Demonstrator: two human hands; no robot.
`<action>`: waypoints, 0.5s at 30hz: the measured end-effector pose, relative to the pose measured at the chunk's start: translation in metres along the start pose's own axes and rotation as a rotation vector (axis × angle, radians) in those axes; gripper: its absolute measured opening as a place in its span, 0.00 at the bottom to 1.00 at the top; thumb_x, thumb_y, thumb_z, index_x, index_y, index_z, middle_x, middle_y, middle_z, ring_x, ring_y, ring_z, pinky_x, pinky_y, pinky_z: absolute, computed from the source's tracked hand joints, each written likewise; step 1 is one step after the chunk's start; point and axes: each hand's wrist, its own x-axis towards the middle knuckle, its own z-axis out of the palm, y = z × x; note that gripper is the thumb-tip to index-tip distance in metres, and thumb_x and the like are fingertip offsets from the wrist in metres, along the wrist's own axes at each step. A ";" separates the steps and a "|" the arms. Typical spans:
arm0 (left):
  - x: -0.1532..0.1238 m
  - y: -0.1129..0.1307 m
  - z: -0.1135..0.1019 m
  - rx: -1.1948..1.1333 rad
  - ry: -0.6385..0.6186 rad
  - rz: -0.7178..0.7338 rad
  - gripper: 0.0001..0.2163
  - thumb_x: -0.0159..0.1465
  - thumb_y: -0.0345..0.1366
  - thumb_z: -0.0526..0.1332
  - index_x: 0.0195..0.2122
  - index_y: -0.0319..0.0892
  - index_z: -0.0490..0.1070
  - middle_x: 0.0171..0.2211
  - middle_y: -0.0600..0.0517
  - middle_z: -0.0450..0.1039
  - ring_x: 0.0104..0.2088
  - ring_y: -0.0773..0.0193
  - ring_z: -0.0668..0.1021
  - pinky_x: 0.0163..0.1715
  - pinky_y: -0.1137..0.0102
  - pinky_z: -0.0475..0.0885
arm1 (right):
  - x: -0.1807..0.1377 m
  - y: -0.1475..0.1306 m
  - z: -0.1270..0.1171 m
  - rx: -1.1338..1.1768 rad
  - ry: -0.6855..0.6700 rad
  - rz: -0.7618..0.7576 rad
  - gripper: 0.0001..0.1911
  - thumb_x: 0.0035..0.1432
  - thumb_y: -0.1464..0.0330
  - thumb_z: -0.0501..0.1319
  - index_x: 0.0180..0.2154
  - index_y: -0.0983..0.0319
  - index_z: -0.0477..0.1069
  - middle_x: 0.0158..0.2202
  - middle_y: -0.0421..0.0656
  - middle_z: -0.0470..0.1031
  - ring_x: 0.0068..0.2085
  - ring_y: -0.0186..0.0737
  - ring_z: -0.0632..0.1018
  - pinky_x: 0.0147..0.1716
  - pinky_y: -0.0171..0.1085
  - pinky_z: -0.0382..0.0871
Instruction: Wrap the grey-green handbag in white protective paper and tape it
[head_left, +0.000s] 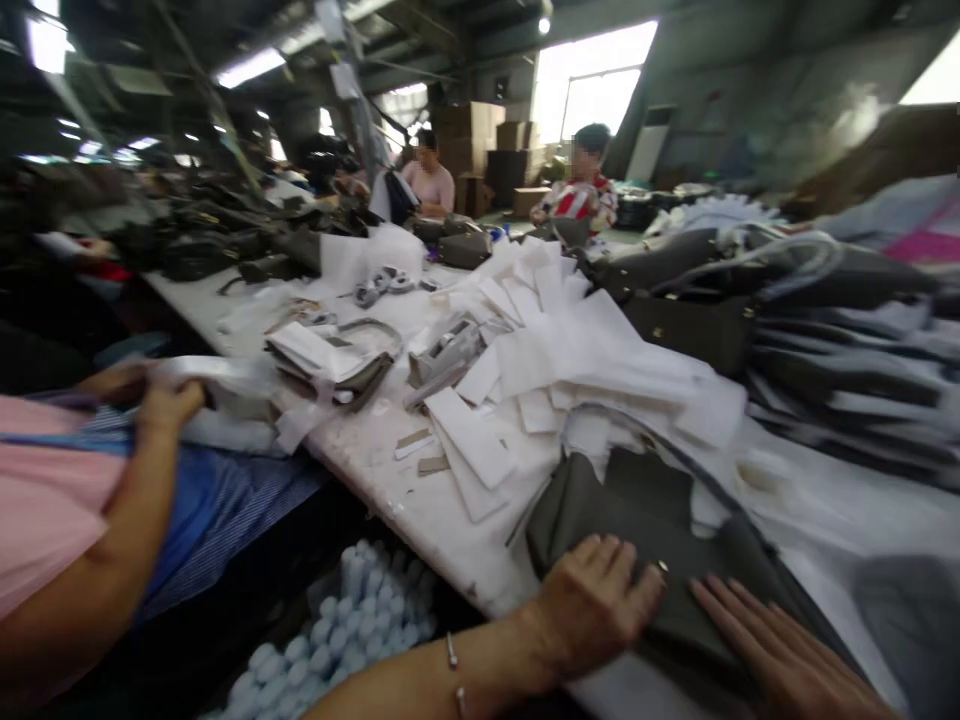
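Note:
A dark grey-green handbag (667, 590) with a strap wrapped in white lies flat on the table in front of me. My left hand (592, 600) rests on its left part, fingers lying over the material and thumb beside a small metal stud (662, 567). On the right, my right hand (780, 640) lies on the same bag with its fingers stretched out. Neither hand is closed around anything. White foam sheets (577, 350) are heaped just beyond the bag, and a pair of loose white strips (472, 440) lies to its left.
At left, a co-worker's hands (169, 400) hold a plastic-wrapped item. Another bag (337, 355) and tape dispenser (450, 350) lie mid-table. Dark bags (847, 370) are stacked at right. White rolls (330, 630) stand below the table edge. Two people sit at the far side.

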 end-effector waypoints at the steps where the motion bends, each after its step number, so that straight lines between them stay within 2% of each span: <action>1: -0.001 -0.002 -0.005 -0.007 -0.007 0.000 0.16 0.71 0.35 0.52 0.58 0.38 0.66 0.50 0.42 0.76 0.49 0.61 0.79 0.51 0.65 0.72 | 0.003 -0.006 -0.011 -0.048 -0.052 0.032 0.44 0.49 0.78 0.53 0.67 0.48 0.56 0.57 0.40 0.74 0.50 0.47 0.80 0.48 0.46 0.77; 2: -0.002 -0.004 -0.010 -0.021 0.000 0.001 0.17 0.71 0.34 0.52 0.59 0.37 0.65 0.52 0.42 0.75 0.52 0.60 0.78 0.53 0.65 0.71 | 0.008 -0.011 -0.021 -0.073 -0.088 0.063 0.39 0.50 0.80 0.51 0.63 0.51 0.65 0.56 0.42 0.75 0.51 0.46 0.79 0.49 0.45 0.76; 4: 0.001 -0.012 -0.020 -0.053 -0.015 0.025 0.18 0.71 0.32 0.51 0.60 0.36 0.64 0.54 0.42 0.74 0.54 0.60 0.77 0.56 0.64 0.69 | 0.019 -0.017 -0.035 -0.073 -0.199 0.124 0.35 0.50 0.83 0.49 0.56 0.58 0.72 0.56 0.44 0.75 0.54 0.45 0.78 0.52 0.45 0.74; 7: 0.003 -0.028 -0.037 -0.090 -0.067 0.010 0.18 0.70 0.33 0.52 0.60 0.39 0.66 0.57 0.43 0.72 0.57 0.56 0.74 0.60 0.57 0.66 | 0.036 -0.022 -0.050 -0.011 -0.337 0.205 0.33 0.49 0.83 0.53 0.56 0.60 0.72 0.56 0.47 0.75 0.54 0.47 0.78 0.53 0.46 0.73; 10: -0.002 -0.043 -0.049 -0.072 -0.131 -0.055 0.19 0.69 0.31 0.53 0.61 0.43 0.67 0.60 0.43 0.69 0.62 0.49 0.69 0.59 0.53 0.68 | 0.053 -0.026 -0.063 0.058 -0.445 0.245 0.28 0.51 0.76 0.63 0.56 0.64 0.71 0.54 0.53 0.76 0.53 0.53 0.77 0.52 0.49 0.73; 13: -0.013 -0.051 -0.052 -0.061 -0.135 -0.019 0.21 0.68 0.26 0.51 0.61 0.44 0.67 0.58 0.43 0.71 0.59 0.53 0.72 0.55 0.57 0.72 | 0.069 -0.031 -0.076 0.095 -0.527 0.214 0.31 0.49 0.67 0.71 0.56 0.63 0.70 0.50 0.54 0.77 0.50 0.55 0.78 0.51 0.52 0.72; 15: -0.021 -0.052 -0.053 -0.074 -0.109 0.014 0.22 0.67 0.25 0.49 0.60 0.44 0.68 0.56 0.45 0.73 0.57 0.55 0.74 0.57 0.55 0.70 | 0.076 -0.034 -0.082 0.113 -0.555 0.176 0.35 0.47 0.62 0.74 0.56 0.62 0.71 0.47 0.53 0.78 0.48 0.55 0.78 0.55 0.54 0.68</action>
